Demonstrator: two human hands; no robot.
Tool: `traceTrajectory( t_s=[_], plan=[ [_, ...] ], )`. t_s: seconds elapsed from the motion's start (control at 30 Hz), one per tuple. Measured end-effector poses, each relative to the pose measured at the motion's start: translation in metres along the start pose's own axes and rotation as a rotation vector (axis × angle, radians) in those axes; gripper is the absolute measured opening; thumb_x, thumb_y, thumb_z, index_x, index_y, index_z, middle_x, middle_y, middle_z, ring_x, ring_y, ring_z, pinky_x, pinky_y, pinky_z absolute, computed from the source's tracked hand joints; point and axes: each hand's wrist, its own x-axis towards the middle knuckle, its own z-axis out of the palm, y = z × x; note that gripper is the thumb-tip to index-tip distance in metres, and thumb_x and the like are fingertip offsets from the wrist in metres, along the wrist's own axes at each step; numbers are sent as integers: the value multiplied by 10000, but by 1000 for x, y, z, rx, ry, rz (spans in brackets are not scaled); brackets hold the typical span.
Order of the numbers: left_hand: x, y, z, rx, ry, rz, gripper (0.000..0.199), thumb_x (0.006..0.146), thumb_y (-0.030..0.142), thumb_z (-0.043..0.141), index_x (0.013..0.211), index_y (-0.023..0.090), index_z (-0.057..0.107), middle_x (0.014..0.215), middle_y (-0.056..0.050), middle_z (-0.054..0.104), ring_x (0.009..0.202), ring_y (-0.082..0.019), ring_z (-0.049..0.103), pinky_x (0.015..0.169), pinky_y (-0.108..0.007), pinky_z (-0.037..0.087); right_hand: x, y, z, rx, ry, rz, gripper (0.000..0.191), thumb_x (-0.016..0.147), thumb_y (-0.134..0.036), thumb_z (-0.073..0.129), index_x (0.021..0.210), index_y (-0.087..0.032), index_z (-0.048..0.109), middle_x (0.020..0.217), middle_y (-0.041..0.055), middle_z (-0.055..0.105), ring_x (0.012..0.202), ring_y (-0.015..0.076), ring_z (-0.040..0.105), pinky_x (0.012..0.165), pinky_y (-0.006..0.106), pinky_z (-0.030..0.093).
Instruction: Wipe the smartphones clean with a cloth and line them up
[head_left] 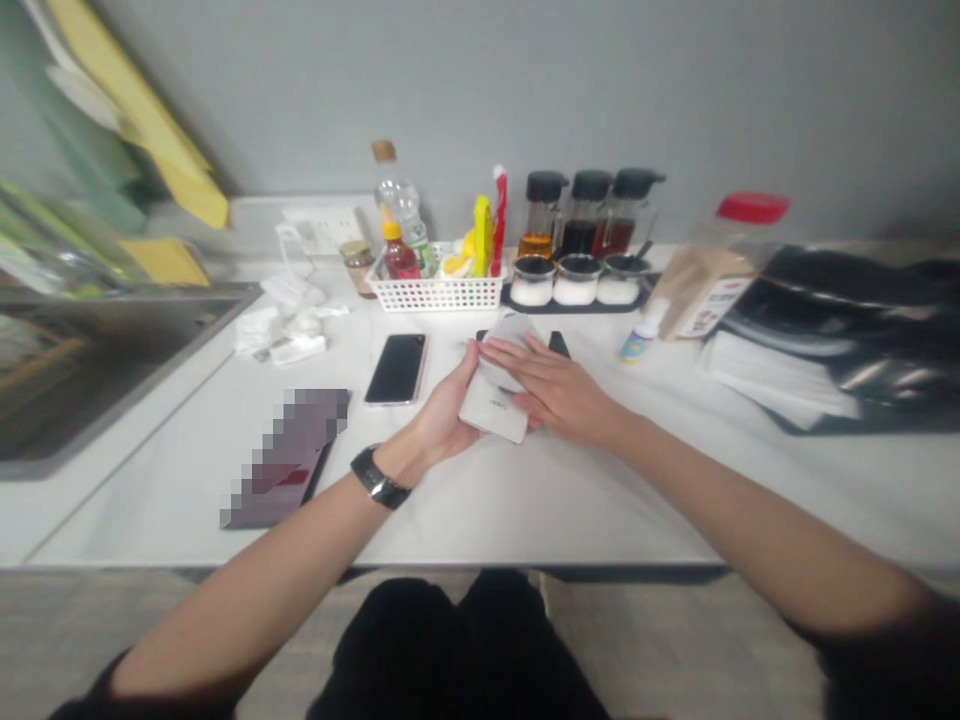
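Note:
A white phone [491, 412] with a small dark logo lies tilted, back up, in my left hand [446, 405], whose fingers wrap around its left edge and underside. My right hand [559, 390] presses a thin white wipe [514, 325] against the upper part of that phone, its fingers stretched across and its thumb near the logo. Part of the wipe is hidden under these fingers. Just behind my hands, a dark flat object [559, 345] is mostly covered. Left of them, a phone with a black screen [396, 368] rests on the counter.
A tablet-like dark slab [289, 465] lies front left, near the sink [142, 400]. Crumpled white tissues [289, 330] are behind it. A white basket [439, 294] of bottles and several seasoning jars [577, 280] line the wall. A red-lidded jar [709, 285] and small bottle [637, 335] stand right.

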Motion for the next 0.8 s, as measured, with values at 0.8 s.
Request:
traceTrajectory(
  t_s=[0.8],
  plan=[
    [0,1,2,143,-207,-139,852,1054,749,115,1625,218,460,1103,-166,821,849,-302,822,725,-418,658,-3,14,-18,-80,26,247,557,1160,-397,309,1708,-308,348,1740,40,445,1660,262,335,1377,599,264]
  ],
)
